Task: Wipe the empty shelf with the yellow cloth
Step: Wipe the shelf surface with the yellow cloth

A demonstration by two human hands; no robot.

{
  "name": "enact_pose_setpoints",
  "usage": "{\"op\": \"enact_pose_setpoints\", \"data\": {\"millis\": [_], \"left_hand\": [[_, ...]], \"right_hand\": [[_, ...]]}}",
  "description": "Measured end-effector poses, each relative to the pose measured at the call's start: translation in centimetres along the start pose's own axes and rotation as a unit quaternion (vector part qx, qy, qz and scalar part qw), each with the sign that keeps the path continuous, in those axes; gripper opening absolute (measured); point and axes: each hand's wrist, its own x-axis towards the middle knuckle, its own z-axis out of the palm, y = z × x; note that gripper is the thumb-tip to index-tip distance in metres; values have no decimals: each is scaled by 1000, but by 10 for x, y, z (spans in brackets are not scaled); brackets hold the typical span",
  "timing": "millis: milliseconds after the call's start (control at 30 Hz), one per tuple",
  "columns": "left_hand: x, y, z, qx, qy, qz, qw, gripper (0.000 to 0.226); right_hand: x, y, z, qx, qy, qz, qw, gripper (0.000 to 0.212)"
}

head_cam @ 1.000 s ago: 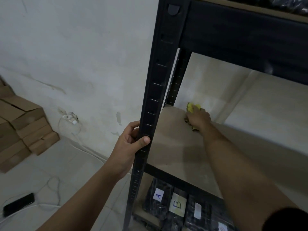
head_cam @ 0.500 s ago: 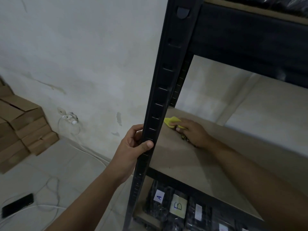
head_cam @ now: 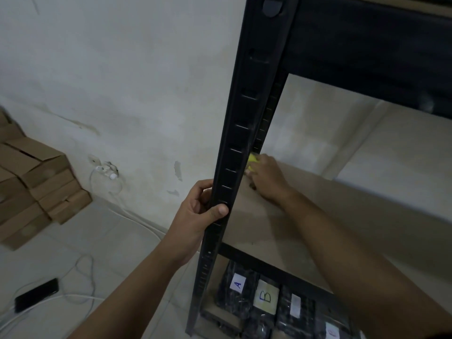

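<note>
So going left to right, the left hand [head_cam: 195,216] is wrapped around the black upright post [head_cam: 234,152], while the right hand [head_cam: 267,179] presses the yellow cloth [head_cam: 252,160], probably bunched under its fingers, onto the shelf [head_cam: 305,216]'s back-left corner.

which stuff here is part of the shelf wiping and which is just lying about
In the job: yellow cloth, right hand pressing it, empty shelf, left hand gripping the black upright.

Lying about: cardboard boxes, phone, white cable, labelled packs.
</note>
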Motion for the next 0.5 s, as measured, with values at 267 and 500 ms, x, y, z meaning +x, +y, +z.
{"op": "enact_pose_setpoints", "data": {"millis": [267, 500], "left_hand": [[-2, 2, 2, 7, 16, 2, 1000, 40], [0, 9, -2, 60, 2, -1, 998, 44]], "right_hand": [[-37, 32, -21, 27, -31, -46, 998, 32], [9, 1, -6, -33, 17, 55, 998, 41]]}}
